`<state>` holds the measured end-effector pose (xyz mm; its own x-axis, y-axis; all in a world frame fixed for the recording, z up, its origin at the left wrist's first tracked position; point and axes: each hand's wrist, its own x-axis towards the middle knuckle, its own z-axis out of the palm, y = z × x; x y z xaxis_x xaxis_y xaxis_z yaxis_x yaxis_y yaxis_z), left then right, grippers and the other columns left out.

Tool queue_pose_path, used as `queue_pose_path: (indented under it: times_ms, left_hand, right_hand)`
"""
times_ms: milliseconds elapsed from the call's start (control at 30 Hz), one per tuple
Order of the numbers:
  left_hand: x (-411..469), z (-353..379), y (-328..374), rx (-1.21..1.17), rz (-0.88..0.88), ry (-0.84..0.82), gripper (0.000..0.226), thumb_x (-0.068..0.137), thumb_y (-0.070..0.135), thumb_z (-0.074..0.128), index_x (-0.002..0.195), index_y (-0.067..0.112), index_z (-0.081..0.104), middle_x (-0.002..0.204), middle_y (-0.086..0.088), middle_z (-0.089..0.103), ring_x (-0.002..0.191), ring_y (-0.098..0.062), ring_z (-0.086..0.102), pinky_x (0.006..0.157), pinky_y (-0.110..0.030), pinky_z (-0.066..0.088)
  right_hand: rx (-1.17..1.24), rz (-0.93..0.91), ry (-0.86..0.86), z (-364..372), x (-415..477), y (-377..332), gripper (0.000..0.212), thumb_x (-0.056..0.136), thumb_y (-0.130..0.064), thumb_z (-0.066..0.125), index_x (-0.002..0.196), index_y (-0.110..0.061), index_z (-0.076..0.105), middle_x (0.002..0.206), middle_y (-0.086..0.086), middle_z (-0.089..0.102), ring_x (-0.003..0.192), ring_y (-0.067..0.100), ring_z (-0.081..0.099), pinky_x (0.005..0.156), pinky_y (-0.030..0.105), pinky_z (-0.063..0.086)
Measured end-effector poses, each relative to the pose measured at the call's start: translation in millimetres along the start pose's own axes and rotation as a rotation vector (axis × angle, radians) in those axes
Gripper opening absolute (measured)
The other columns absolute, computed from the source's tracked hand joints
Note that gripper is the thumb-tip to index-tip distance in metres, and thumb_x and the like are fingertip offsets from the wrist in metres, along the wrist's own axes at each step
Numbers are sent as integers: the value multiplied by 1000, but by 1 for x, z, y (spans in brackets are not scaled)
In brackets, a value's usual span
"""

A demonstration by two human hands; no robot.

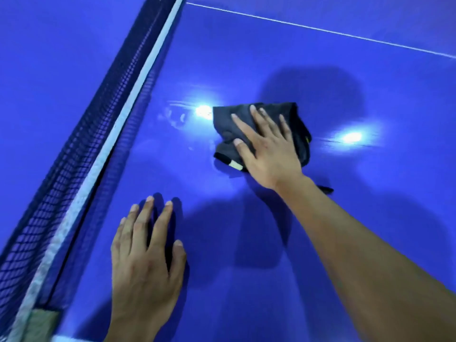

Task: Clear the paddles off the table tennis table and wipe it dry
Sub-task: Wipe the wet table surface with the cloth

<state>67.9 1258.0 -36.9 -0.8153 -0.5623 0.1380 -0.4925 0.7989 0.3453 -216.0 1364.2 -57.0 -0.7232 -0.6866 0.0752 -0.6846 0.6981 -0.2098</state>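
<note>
A crumpled dark cloth [297, 124] lies on the blue table tennis table [370, 95] near the middle of the view. My right hand [267, 149] presses flat on the cloth with its fingers spread and straight. Wet smears [175, 117] shine on the surface just left of the cloth. Lower left, my left hand [145, 257] rests flat on the table with straight fingers, holding nothing. No paddle is in view.
The dark net [81, 149] with its white top band runs diagonally along the left side, close to my left hand. A white line [320, 29] crosses the table at the top right. Two lamp reflections glare on the surface beside the cloth.
</note>
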Motion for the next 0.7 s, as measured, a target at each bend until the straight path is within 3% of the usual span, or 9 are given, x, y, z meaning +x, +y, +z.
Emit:
queue_pose_path:
  times_ms: [200,300,533,700]
  left_hand:
    - [-23,-10,-47,-21,-10,6,61,89,33,46,145,12,55,157,-13,43,145,-38,38,118,-55,28]
    - [-27,-11,-49,-27,-9,-18,60,91,34,44,145,11,54,158,-15,41,145,-39,36,116,-56,28]
    - [-37,-5,-23,-38,34,-26,59,92,32,43,146,9,53,158,-15,40,146,-40,35,116,-58,29]
    - [-62,12,26,-38,129,-31,59,91,31,44,146,11,53,159,-13,40,146,-38,37,116,-57,31]
  right_hand:
    - [-28,-167,-35,34,22,-149,57,103,-56,31,159,-43,29,170,0,21,157,16,13,126,51,1]
    - [-16,-220,-104,43,17,-190,56,104,-55,30,159,-45,25,171,-2,15,158,14,7,125,50,-4]
    - [31,-188,-58,36,1,-165,53,106,-50,32,159,-43,29,170,-4,21,157,12,12,126,47,-2]
    - [91,-19,22,17,-36,-83,53,105,-48,36,157,-41,35,168,-2,26,156,13,17,126,46,0]
